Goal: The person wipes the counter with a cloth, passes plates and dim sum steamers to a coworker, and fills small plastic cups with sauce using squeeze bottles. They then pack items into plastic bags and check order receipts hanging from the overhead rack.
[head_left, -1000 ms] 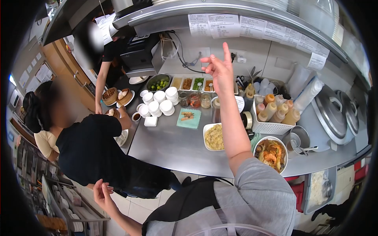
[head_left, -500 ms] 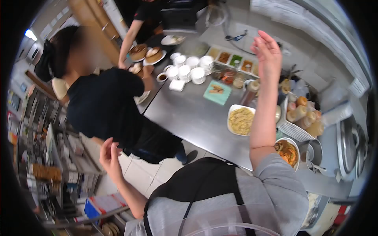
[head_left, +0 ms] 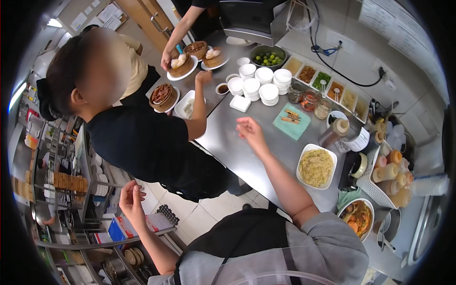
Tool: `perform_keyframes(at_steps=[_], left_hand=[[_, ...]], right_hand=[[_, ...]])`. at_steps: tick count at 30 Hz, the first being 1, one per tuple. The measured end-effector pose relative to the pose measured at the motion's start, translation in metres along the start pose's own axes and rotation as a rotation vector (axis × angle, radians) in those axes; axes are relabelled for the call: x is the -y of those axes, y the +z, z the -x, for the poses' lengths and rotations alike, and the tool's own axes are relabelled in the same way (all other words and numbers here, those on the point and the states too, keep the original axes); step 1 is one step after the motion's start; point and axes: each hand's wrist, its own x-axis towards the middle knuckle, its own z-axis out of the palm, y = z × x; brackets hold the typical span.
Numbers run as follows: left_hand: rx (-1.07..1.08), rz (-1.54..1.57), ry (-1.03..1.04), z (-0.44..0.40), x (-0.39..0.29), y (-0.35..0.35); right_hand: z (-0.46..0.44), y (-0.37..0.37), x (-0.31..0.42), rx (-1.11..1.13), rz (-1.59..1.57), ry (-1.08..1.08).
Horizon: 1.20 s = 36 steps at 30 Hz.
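Note:
My right hand (head_left: 252, 134) hovers above the steel table (head_left: 228, 137), its fingers loosely bent and apart with nothing in them. Nearest to it are a small square white dish (head_left: 240, 103) and a green cloth (head_left: 291, 124) with several clothespins (head_left: 289, 116) on it. To its right sits a square white bowl of yellow food (head_left: 316, 166). My left hand (head_left: 132, 198) is raised at the lower left, beside the co-worker's back, its fingers slightly curled and holding nothing.
A co-worker in black (head_left: 142, 142) stands close at my left, reaching toward plates with bamboo steamers (head_left: 164, 98). Another person's hand (head_left: 166, 60) touches a steamer plate. Stacked white saucers (head_left: 251, 89), condiment trays (head_left: 323, 80) and a basket of squeeze bottles (head_left: 375, 180) line the back and right.
My right hand has come down and left from its raised position over the condiments. My left hand stays about where it was. The view has shifted, showing more of the steamers.

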Motion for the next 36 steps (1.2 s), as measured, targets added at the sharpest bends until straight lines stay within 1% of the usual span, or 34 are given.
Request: perform_keyframes(at_steps=[2, 6, 8, 10, 12, 14, 16, 17, 18, 19, 20, 21, 22, 23, 24, 25, 26, 27, 28, 30, 32, 33, 35, 36], left_hand=[[-0.017, -0.027, -0.019, 0.001, 0.002, -0.005], [-0.054, -0.066, -0.035, 0.005, 0.0, -0.012], [-0.053, -0.07, -0.027, 0.009, -0.001, -0.02], [-0.03, -0.064, 0.006, 0.011, -0.004, -0.029], [-0.084, -0.104, 0.054, 0.016, -0.028, -0.028], [-0.16, -0.077, 0.095, 0.019, -0.041, -0.03], [-0.261, -0.14, 0.111, 0.017, -0.041, -0.038], [-0.246, -0.121, 0.176, 0.013, -0.04, -0.042], [-0.294, -0.135, 0.198, 0.011, -0.044, -0.04], [-0.276, -0.102, 0.26, 0.006, -0.032, -0.05], [-0.355, -0.096, 0.247, 0.002, -0.023, -0.052], [-0.371, -0.121, 0.275, 0.001, -0.025, -0.049], [-0.387, -0.067, 0.208, -0.003, -0.015, -0.051], [-0.384, -0.074, 0.235, -0.006, -0.014, -0.047], [-0.389, -0.085, 0.259, -0.005, -0.015, -0.044], [-0.43, -0.101, 0.397, -0.005, -0.017, -0.037], [-0.417, -0.077, 0.402, -0.003, -0.019, -0.035], [-0.432, -0.054, 0.378, 0.0, -0.02, -0.033], [-0.445, -0.036, 0.354, 0.001, -0.021, -0.033], [-0.434, -0.016, 0.34, 0.0, -0.016, -0.033], [-0.395, 0.043, 0.336, 0.001, -0.013, -0.032], [-0.389, 0.052, 0.34, 0.001, -0.011, -0.032], [-0.362, 0.077, 0.381, 0.001, -0.008, -0.034], [-0.359, 0.083, 0.385, 0.001, -0.006, -0.034]], right_hand=[[-0.005, 0.001, -0.03, -0.052, 0.033, 0.142], [-0.012, -0.001, -0.068, -0.035, 0.094, 0.208], [-0.013, -0.001, -0.078, 0.047, 0.157, 0.257], [-0.015, 0.0, -0.082, 0.048, 0.167, 0.256], [-0.016, 0.0, -0.083, 0.039, 0.183, 0.248], [-0.015, 0.0, -0.082, 0.026, 0.169, 0.249], [-0.015, -0.005, -0.077, 0.065, 0.188, 0.211], [-0.014, -0.009, -0.069, 0.058, 0.187, 0.194], [-0.013, -0.013, -0.06, 0.043, 0.187, 0.173], [-0.012, -0.017, -0.047, 0.011, 0.173, 0.131], [-0.01, -0.024, -0.032, -0.016, 0.158, 0.091], [-0.008, -0.038, -0.011, -0.073, 0.183, 0.06], [-0.007, -0.048, 0.012, -0.148, 0.174, -0.019], [-0.006, -0.055, 0.037, -0.209, 0.163, -0.096], [-0.003, -0.069, 0.068, -0.277, 0.281, -0.229], [-0.003, -0.086, 0.095, -0.336, 0.305, -0.368], [0.008, -0.092, 0.136, -0.461, 0.277, -0.386], [0.014, -0.11, 0.165, -0.515, 0.202, -0.411], [0.02, -0.126, 0.193, -0.626, 0.223, -0.566], [0.044, -0.132, 0.26, -0.678, -0.091, -0.74], [0.055, -0.159, 0.302, -0.629, -0.221, -0.774], [0.058, -0.166, 0.318, -0.636, -0.217, -0.783], [0.064, -0.175, 0.341, -0.519, -0.406, -0.751], [0.066, -0.176, 0.345, -0.522, -0.404, -0.758]])
